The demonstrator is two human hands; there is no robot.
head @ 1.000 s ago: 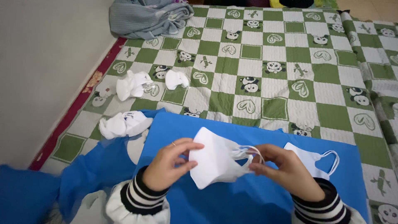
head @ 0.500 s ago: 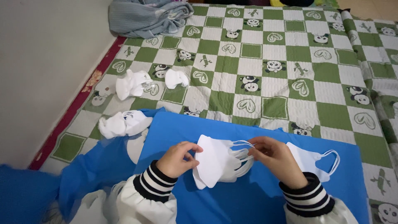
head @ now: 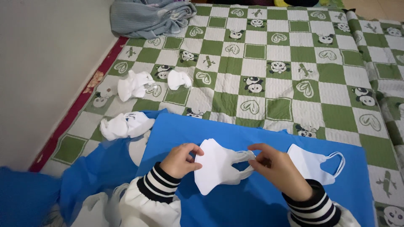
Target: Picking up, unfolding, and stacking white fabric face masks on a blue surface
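Two hands are seen closed on one white face mask (head: 216,170), which is held just above a blue sheet (head: 252,138) spread over a green-and-white checked quilt (head: 269,54). The left hand (head: 182,159) is pinched on the mask's near-left edge, thumb and forefinger shut on the fabric; the fingers (head: 256,153) of the right hand (head: 275,170) are closed on the ear loops (head: 240,157), which are drawn together at the mask's right end. The mask is thus stretched between the two sets of fingers, its long axis running roughly left to right, with the broad folded body lying nearer the left fingers and the narrow looped end at the right ones. Both hands are touching it, so neither is the nearer; the body of the mask hangs slightly below and toward the wearer from both grips. A second mask (head: 313,164) is lying flat on the blue sheet just beyond the right hand's knuckles, apart from the fingers, its loops pointing away to the right. Crumpled white pieces (head: 126,125) are scattered well away from the left fingers, up and to the left, and a grey bundled cloth (head: 147,17) lies far beyond them.
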